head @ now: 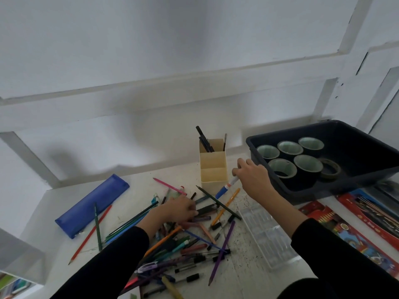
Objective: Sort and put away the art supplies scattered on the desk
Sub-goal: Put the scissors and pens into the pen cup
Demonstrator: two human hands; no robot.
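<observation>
- Right of centre frame: pinching marker (226,187) in right hand (252,175), fingers curled round its upper end, blue cap pointing down-left, just beside pen holder (212,169).
- Lower centre: left hand (181,209) down on pen pile (187,240), fingers bent into it. Cannot tell whether gripping a pen or only touching.
- Reads as the sorting step, early on: pulling pens from the heap, feeding the holder. Holds only a few dark pens in the back compartment, looks empty in the front ones, with most of the pile loose on the desk.
- Next, probably: raise marker above holder rim, tip upright, drop into a front compartment. Needs clearance from the pens sticking up at the back.
- Right of frame: dark bin (367,147) with tape rolls (289,147) inside, close behind the right hand. Worth watching the near rim on the lift.
- Surface: white desk (248,244), speckled with dark marks. Blue pencil case (92,203) at left, clear plastic case (265,231) and red pencil boxes (349,231) at lower right.
- Upper frame: white wall and white ledges, dim light.
</observation>
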